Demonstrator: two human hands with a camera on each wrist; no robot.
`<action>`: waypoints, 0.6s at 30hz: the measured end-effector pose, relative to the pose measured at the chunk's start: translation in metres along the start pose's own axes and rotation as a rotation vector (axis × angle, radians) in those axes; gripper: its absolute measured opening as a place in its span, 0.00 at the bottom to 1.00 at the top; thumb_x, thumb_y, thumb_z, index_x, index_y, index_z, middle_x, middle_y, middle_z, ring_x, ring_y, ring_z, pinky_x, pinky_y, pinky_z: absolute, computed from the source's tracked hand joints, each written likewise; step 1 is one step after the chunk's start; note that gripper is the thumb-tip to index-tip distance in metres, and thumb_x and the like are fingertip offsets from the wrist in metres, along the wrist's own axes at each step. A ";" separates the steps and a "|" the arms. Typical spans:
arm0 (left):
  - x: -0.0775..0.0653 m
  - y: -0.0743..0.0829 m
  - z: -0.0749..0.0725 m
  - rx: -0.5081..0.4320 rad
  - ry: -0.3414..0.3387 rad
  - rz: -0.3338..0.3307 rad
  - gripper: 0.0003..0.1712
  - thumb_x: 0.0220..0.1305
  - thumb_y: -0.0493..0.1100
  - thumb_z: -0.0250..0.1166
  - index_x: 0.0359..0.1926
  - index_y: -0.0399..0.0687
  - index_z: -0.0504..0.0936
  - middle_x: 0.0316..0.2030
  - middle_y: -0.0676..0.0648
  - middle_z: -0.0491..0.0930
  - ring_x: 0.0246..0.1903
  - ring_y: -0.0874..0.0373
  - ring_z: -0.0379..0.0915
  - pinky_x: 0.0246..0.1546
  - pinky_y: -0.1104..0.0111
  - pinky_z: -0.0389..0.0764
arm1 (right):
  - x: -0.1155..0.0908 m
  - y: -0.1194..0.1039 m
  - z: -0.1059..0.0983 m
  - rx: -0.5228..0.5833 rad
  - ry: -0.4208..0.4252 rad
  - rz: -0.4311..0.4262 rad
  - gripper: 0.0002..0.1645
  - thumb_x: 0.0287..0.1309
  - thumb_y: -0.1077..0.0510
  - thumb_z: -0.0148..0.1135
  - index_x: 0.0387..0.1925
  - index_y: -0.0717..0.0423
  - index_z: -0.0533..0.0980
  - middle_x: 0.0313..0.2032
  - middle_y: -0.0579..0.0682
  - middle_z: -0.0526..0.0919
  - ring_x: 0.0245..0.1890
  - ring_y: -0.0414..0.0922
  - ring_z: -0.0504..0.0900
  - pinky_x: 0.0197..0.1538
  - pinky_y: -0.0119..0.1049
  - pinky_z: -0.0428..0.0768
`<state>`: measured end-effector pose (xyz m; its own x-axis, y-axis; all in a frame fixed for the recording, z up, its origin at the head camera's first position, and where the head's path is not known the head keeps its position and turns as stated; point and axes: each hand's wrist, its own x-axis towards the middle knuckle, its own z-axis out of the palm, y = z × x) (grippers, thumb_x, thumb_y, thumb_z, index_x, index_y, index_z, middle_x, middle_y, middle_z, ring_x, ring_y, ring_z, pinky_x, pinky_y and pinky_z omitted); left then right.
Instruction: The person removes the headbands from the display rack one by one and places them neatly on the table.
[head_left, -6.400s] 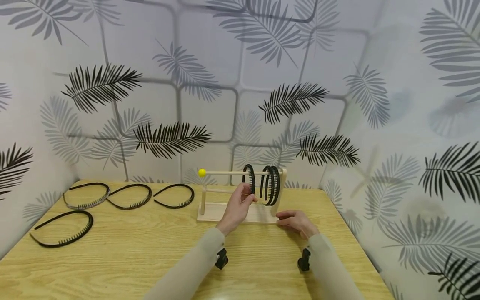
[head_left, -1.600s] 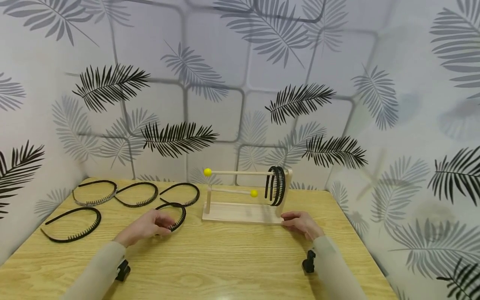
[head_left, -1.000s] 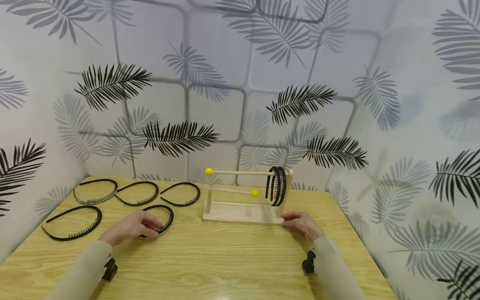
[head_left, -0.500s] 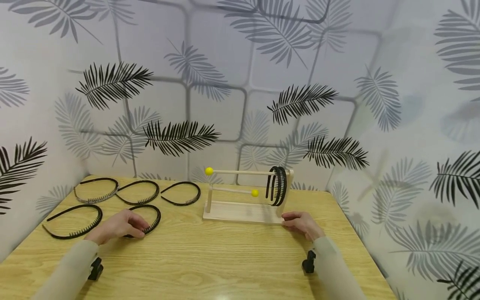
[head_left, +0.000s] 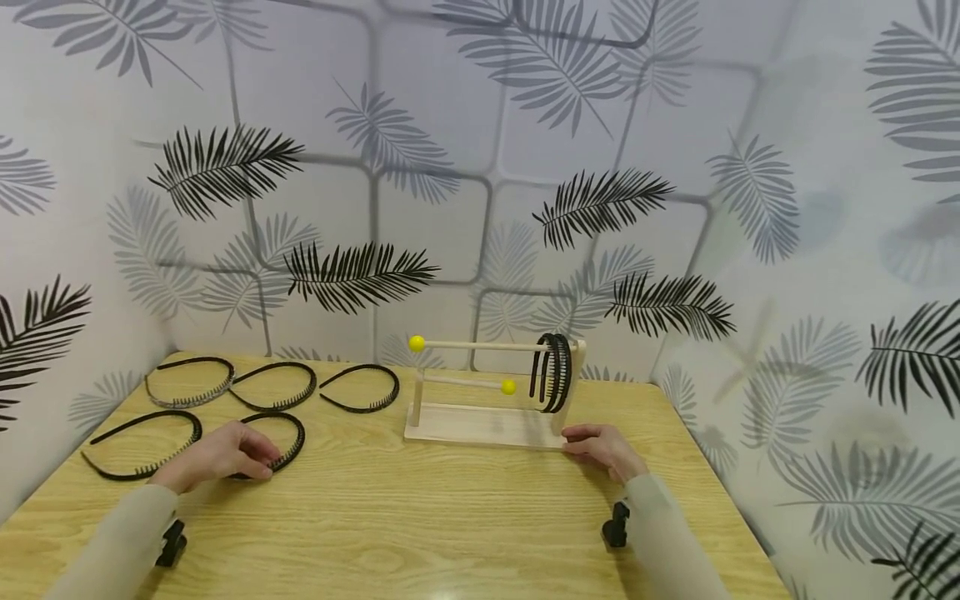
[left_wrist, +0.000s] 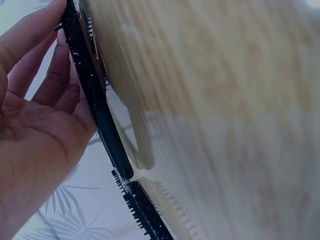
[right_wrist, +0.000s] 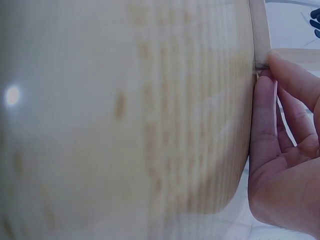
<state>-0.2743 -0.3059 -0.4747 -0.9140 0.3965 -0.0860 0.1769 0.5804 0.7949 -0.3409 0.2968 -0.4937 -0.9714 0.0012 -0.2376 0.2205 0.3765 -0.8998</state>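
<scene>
My left hand (head_left: pixel 225 454) pinches a black toothed headband (head_left: pixel 301 437) low over the left part of the table, its curve facing right. In the left wrist view, thumb and fingers sit on either side of this headband (left_wrist: pixel 86 75), and another headband (left_wrist: pixel 149 212) lies beyond its end. My right hand (head_left: pixel 603 448) grips the near right corner of a wooden rack (head_left: pixel 480 427). Seen from the right wrist, thumb and fingertip meet at the corner of the rack's base (right_wrist: pixel 262 30). Several black headbands (head_left: pixel 557 375) hang together at the right end of the rack's upper rod.
Behind my left hand lie a speckled grey and black headband (head_left: pixel 193 402), a black headband (head_left: pixel 309 390) and another black headband (head_left: pixel 395 390) in a row. One more headband (head_left: pixel 198 429) lies left of the hand. Yellow balls cap the upper rod (head_left: pixel 417 342) and lower rod (head_left: pixel 508 387).
My left hand has taken a headband off the upper rod, brought it down to the table and slid it leftward, close to the front left headband. My right hand has stayed at the rack's corner.
</scene>
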 end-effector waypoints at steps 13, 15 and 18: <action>-0.007 -0.005 -0.004 0.009 -0.002 -0.008 0.19 0.55 0.39 0.73 0.46 0.32 0.84 0.42 0.40 0.85 0.36 0.62 0.79 0.36 0.72 0.80 | 0.000 0.000 0.001 -0.006 0.002 0.002 0.21 0.57 0.64 0.68 0.53 0.64 0.80 0.46 0.53 0.86 0.35 0.35 0.83 0.41 0.29 0.82; -0.007 -0.006 -0.004 0.007 -0.004 0.002 0.18 0.55 0.38 0.73 0.45 0.32 0.84 0.41 0.40 0.85 0.36 0.62 0.79 0.37 0.72 0.80 | -0.001 0.000 0.001 0.000 -0.002 0.000 0.21 0.57 0.64 0.68 0.54 0.65 0.79 0.47 0.54 0.86 0.35 0.35 0.83 0.41 0.29 0.83; -0.006 -0.006 -0.005 -0.002 -0.007 0.009 0.18 0.55 0.38 0.73 0.45 0.32 0.84 0.41 0.40 0.85 0.36 0.63 0.79 0.37 0.73 0.80 | -0.002 0.000 0.001 0.014 -0.003 0.001 0.22 0.57 0.65 0.68 0.54 0.66 0.79 0.47 0.54 0.86 0.35 0.34 0.83 0.41 0.29 0.83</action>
<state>-0.2714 -0.3156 -0.4762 -0.9097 0.4068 -0.0831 0.1845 0.5752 0.7969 -0.3392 0.2957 -0.4937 -0.9709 -0.0012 -0.2394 0.2226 0.3639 -0.9044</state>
